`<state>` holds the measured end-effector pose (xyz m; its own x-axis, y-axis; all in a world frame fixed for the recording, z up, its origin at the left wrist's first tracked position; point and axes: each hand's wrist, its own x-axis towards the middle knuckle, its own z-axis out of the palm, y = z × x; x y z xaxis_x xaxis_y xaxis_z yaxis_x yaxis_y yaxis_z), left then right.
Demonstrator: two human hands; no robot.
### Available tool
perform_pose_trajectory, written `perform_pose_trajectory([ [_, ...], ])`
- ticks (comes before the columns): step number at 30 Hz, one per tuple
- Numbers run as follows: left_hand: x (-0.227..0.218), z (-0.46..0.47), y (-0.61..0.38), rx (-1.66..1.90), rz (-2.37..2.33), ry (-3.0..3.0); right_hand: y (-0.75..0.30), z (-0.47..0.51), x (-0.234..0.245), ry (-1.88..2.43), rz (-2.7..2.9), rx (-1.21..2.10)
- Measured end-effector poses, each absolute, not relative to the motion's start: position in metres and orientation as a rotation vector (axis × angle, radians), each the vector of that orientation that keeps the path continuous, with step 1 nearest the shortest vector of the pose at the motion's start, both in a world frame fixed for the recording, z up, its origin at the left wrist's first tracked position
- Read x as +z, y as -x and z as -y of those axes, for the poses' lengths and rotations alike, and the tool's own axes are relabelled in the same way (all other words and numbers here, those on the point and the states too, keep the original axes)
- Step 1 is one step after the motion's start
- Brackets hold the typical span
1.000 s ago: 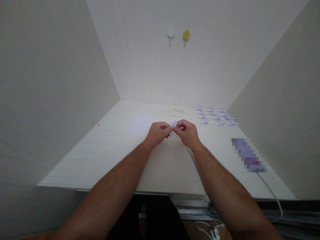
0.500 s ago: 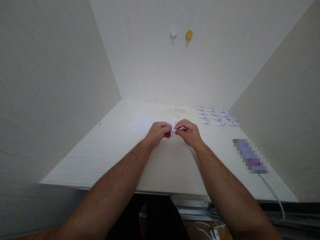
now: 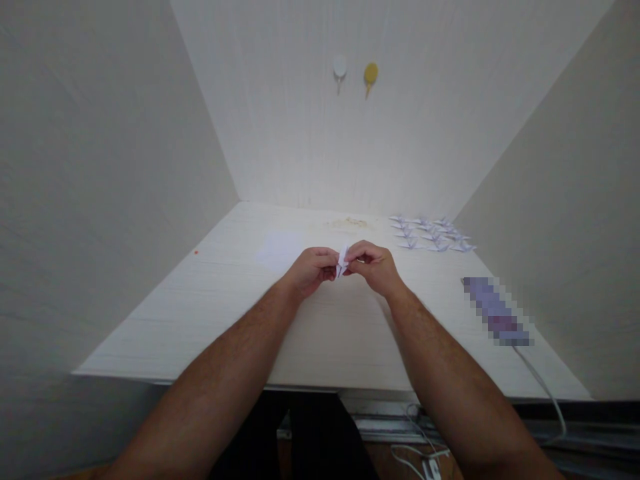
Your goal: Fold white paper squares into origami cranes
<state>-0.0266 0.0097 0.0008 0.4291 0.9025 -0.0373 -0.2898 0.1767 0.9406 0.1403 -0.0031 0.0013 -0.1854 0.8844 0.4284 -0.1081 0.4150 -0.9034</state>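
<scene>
Between my two hands, over the middle of the table, is a small folded piece of white origami paper [image 3: 342,262]. My left hand [image 3: 314,268] pinches its left side between thumb and fingers. From the right, my right hand [image 3: 371,263] grips the paper with thumb and forefinger. Its narrow upper part points up and away from me, and the lower part shows folded flaps. Fingers hide some of the folds. Several white paper cranes [image 3: 434,233] stand in rows at the back right of the table.
White sheets of paper [image 3: 281,248] lie left of centre on the white table [image 3: 210,313]. At the right edge is a blurred-out flat object [image 3: 495,311] with a cable [image 3: 543,377]. A white hook [image 3: 340,67] and a yellow hook [image 3: 371,73] hang on the back wall.
The view has shifted slightly. My right fingers have moved a little up along the folded paper, which now leans a bit differently. Both hands still hold it.
</scene>
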Motion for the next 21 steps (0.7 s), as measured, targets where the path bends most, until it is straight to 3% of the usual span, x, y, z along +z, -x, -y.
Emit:
perform_pose_trajectory([
  [11, 0.0, -0.01, 0.022, 1.027, -0.951, -1.19, -0.139, 0.004, 0.0, 0.931, 1.514, 0.901],
  [21, -0.002, -0.011, 0.023, 1.153, -1.036, -1.388, -0.132, 0.003, 0.001, 1.076, 1.247, 1.175],
])
